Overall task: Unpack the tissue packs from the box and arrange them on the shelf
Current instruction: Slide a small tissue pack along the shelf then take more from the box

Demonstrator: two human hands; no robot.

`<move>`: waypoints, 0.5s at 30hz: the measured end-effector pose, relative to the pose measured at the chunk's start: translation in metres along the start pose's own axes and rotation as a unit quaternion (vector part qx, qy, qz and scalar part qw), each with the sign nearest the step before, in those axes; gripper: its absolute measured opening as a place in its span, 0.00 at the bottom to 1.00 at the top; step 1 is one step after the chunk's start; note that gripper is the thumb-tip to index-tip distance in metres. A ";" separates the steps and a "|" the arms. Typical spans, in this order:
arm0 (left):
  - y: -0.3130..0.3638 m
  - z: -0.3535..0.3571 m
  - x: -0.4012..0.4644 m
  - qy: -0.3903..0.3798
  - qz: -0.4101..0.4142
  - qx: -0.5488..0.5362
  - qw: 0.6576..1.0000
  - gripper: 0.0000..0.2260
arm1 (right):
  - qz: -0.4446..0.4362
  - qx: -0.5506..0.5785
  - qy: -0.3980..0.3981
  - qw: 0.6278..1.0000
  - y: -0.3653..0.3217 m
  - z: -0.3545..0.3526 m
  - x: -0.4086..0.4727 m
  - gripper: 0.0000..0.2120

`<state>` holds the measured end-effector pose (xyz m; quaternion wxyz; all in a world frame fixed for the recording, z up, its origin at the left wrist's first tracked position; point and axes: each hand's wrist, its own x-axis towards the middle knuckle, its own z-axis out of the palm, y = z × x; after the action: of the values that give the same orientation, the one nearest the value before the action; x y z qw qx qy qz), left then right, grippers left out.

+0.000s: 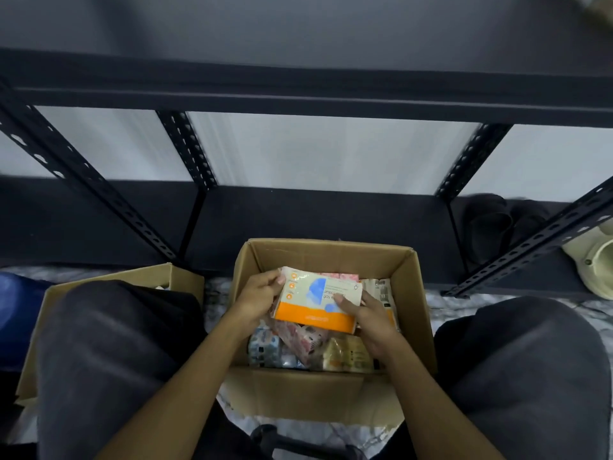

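Observation:
An open cardboard box stands on the floor between my knees, holding several tissue packs. Just above its contents I hold a white, blue and orange tissue pack. My left hand grips its left edge and my right hand grips its right side, thumb on the top face. Below it lie a pink patterned pack, a blue-white pack and a yellowish pack. The dark metal shelf runs right behind the box, its lower board bare in the middle.
A second cardboard box stands at the left, partly hidden by my left knee. Black slippers lie on the lower shelf at the right, next to a cream-coloured object. Slotted shelf posts rise at both sides.

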<state>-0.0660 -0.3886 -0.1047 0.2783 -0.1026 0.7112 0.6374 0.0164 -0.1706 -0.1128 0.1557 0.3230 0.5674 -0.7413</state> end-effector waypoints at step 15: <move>0.141 -0.032 -0.068 -0.099 0.151 0.103 0.978 0.12 | -0.185 0.137 -0.078 0.970 -0.113 0.013 -0.086 0.15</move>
<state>-0.0894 -0.4102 0.0518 0.2567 0.0988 0.7493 0.6024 0.0088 -0.1596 0.0290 0.0140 0.1722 0.4964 -0.8507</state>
